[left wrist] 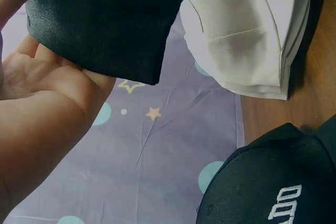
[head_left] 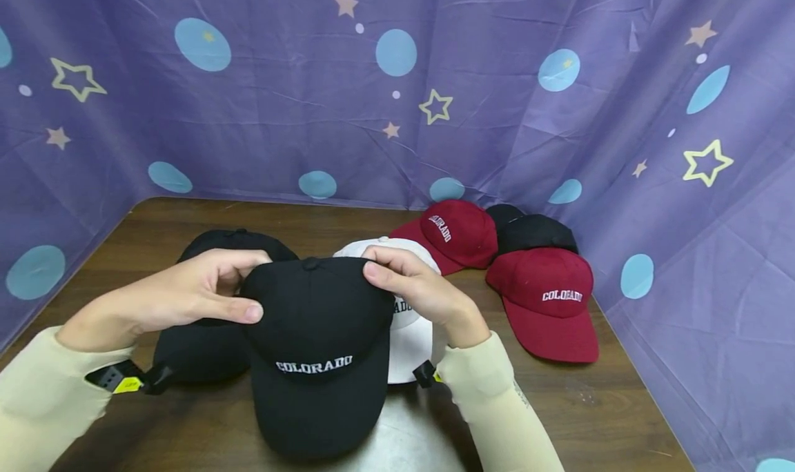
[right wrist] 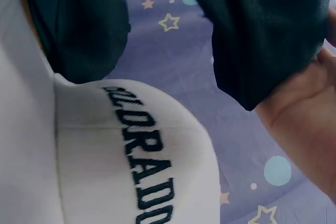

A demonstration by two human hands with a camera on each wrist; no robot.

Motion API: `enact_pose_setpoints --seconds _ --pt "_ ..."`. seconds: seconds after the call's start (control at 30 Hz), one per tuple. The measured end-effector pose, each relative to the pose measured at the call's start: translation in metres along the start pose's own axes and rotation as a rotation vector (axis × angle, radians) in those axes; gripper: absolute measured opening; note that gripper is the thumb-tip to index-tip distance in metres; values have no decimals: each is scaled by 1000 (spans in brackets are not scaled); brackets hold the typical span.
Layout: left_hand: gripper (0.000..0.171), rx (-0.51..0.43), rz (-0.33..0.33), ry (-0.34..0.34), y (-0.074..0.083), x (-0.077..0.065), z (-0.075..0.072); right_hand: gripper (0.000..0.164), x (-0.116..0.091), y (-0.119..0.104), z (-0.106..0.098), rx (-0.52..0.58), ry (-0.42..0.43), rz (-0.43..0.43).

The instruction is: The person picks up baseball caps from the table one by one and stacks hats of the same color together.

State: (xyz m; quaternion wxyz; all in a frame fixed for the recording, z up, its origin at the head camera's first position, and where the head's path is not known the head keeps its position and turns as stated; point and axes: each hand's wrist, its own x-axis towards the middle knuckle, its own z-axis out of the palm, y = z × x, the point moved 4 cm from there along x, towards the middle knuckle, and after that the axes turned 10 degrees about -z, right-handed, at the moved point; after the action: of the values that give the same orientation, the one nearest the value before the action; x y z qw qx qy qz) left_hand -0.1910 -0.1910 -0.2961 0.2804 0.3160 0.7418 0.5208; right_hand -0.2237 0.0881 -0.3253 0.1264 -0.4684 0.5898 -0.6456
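Note:
A black baseball cap with white COLORADO lettering is held up above the table, its brim pointing down toward me. My left hand pinches the cap's left side, thumb in front. On the other side my right hand grips the upper right of the crown, thumb also in front. The left wrist view shows the held cap's dark fabric over the left fingers. Behind it in the head view, a white cap is partly hidden. Another black cap lies behind my left hand.
Two red caps lie at the right and back of the wooden table. Black caps rest between them near the curtain. A purple patterned curtain stands behind and along both sides.

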Motion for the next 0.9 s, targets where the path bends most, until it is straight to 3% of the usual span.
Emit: enact_pose_setpoints --seconds 0.2,0.53,0.73,0.9 --pt "34 2 -18 33 -3 -9 -7 21 5 4 5 -53 45 19" --pt "35 19 -28 64 -8 -28 -32 17 17 10 18 -95 106 55" --pt "38 -13 -49 141 -11 -38 -48 19 33 8 21 -111 116 80" --pt "39 -70 -35 206 -19 -48 -72 19 57 9 24 -53 131 108"
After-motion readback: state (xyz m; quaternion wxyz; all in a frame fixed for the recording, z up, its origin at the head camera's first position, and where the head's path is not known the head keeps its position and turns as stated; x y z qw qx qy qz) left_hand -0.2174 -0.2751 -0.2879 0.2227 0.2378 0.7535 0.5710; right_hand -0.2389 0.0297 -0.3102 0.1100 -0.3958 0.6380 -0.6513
